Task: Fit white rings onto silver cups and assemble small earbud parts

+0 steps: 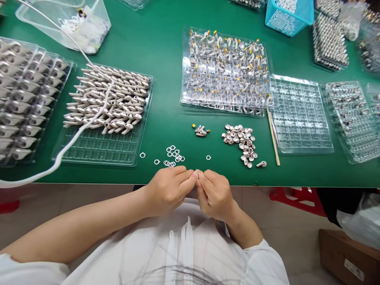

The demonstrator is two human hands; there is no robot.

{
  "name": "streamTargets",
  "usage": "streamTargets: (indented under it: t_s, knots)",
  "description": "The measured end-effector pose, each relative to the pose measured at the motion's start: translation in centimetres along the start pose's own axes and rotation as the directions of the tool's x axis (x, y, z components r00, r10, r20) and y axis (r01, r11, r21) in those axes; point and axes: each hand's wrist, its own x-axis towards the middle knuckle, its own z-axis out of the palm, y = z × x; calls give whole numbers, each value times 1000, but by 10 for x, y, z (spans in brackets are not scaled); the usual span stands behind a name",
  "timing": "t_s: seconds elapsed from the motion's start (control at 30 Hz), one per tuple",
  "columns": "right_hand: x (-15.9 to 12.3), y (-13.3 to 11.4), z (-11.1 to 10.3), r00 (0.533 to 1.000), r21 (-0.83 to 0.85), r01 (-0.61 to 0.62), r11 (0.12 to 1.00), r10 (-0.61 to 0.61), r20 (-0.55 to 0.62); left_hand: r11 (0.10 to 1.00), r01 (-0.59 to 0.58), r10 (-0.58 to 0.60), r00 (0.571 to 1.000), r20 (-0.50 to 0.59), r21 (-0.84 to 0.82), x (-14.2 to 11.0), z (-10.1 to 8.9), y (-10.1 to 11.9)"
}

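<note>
My left hand [170, 188] and my right hand [215, 194] meet fingertip to fingertip just over the table's near edge. Both are closed in a pinch around something small, which the fingers hide almost wholly. Nearest to the left hand lie several thin white rings [175, 154]. A lone white ring [208, 157] rests just beyond the fingertips. Up and to the right is a heap of small round beige caps [242, 140], with one stemmed earbud-like piece [261, 164] beside it. A few beige parts with yellow tabs [201, 131] sit farther back.
A clear tray [127, 152] of beige stems is on the left, crossed by a white cable [86, 126]. Stacked clear trays [185, 79] of tabbed parts stand at the back. On the right are a thin wooden stick [273, 138], another clear tray [299, 114] and a blue basket [289, 23].
</note>
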Motion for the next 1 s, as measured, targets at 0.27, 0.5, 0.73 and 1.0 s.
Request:
streamTargets:
  t_s: [0.27,0.5,0.73,1.0]
  knots:
    - [1,1,2,1000,-69,22,997,-22,-1,1000,3,-3,999,32,15,-3,2,-3]
    - [2,0,4,1000,-89,25,996,-24,14,1000,7,-7,997,72,0,-4,2,-6]
    - [2,3,2,1000,-63,15,998,-15,-1,1000,19,-19,997,73,11,0,1,-7]
    - [2,6,-5,1000,19,-16,1000,16,-25,985,114,-105,992,68,-130,4,-2,-9]
